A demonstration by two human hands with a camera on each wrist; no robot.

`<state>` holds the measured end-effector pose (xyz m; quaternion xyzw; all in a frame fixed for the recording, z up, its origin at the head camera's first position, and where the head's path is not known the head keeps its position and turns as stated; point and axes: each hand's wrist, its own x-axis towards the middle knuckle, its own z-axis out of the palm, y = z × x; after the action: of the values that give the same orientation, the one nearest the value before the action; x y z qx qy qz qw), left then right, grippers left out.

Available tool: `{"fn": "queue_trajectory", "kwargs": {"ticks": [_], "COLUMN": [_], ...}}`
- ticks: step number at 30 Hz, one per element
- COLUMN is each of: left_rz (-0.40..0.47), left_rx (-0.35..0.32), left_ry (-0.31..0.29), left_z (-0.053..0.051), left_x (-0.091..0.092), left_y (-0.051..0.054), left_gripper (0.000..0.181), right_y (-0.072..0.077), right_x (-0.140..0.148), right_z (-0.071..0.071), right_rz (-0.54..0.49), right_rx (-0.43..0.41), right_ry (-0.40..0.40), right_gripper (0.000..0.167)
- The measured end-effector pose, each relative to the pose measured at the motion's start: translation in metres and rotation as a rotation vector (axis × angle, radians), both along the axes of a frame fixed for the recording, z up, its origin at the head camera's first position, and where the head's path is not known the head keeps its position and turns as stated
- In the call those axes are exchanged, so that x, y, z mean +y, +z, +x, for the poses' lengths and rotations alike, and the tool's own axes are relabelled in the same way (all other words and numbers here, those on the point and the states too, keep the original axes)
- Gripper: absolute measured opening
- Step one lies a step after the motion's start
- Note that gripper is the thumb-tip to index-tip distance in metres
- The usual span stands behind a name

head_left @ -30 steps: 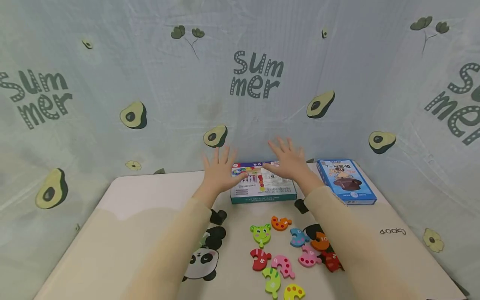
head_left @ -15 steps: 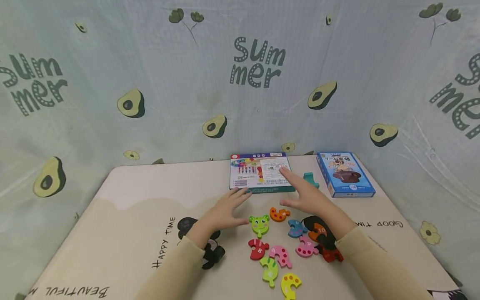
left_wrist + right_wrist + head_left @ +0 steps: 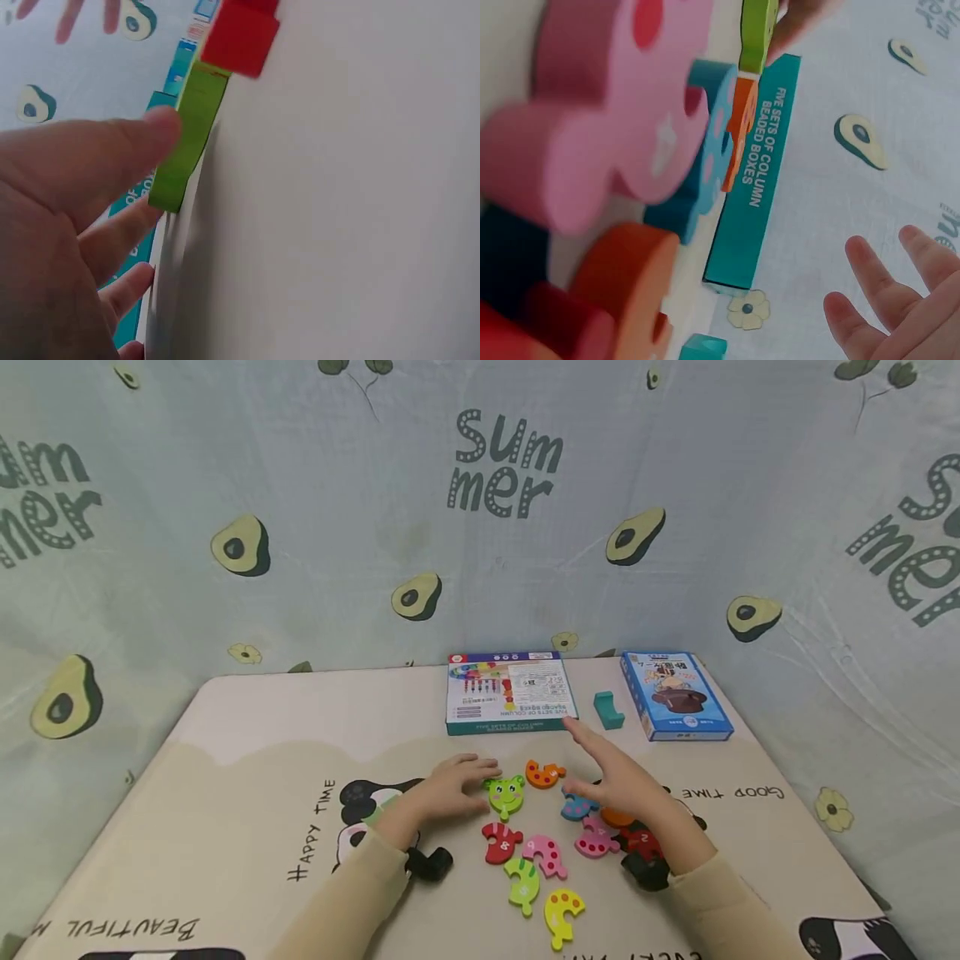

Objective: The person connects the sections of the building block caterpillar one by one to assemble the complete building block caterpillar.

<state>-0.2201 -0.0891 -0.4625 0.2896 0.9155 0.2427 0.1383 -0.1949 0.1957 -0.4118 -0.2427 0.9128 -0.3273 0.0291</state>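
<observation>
My left hand is low over the table, with relaxed fingers and thumb at the left edge of a green frog-head puzzle piece. The left wrist view shows the thumb overlapping that green piece; whether it presses on it I cannot tell. My right hand hovers with fingers spread, nearest a blue dotted piece. Around it lie an orange piece, pink pieces and a red one. Closer to me are a striped green piece and a yellow one.
A flat bead-set box lies at the table's back. Right of it are a teal block and a blue box. A printed curtain stands behind the table. Each wrist wears a black device.
Both hands have come down and back from raised, spread positions in front of the bead-set box. The left hand has moved in to the frog-head piece. The pieces stay in place as the view tilts.
</observation>
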Motion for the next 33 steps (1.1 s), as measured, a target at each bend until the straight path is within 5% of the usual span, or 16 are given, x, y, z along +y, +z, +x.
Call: {"fn": "queue_trajectory", "kwargs": {"ticks": [15, 25, 33], "left_rz": [0.117, 0.109, 0.152], "left_rx": [0.055, 0.126, 0.158], "left_ry": [0.004, 0.103, 0.129], "left_z": [-0.010, -0.019, -0.016], "left_x": [-0.001, -0.013, -0.024], "left_y": [-0.013, -0.016, -0.019], "left_gripper": [0.028, 0.024, 0.025], "right_y": [-0.023, -0.007, -0.016], "right_x": [0.004, -0.037, -0.062], "right_z": [0.016, 0.015, 0.013], "right_rz": [-0.043, 0.002, 0.093], "right_rx": [-0.062, -0.099, -0.210], "right_ry": [-0.034, 0.101, 0.268], "right_gripper": [0.086, 0.083, 0.068]}}
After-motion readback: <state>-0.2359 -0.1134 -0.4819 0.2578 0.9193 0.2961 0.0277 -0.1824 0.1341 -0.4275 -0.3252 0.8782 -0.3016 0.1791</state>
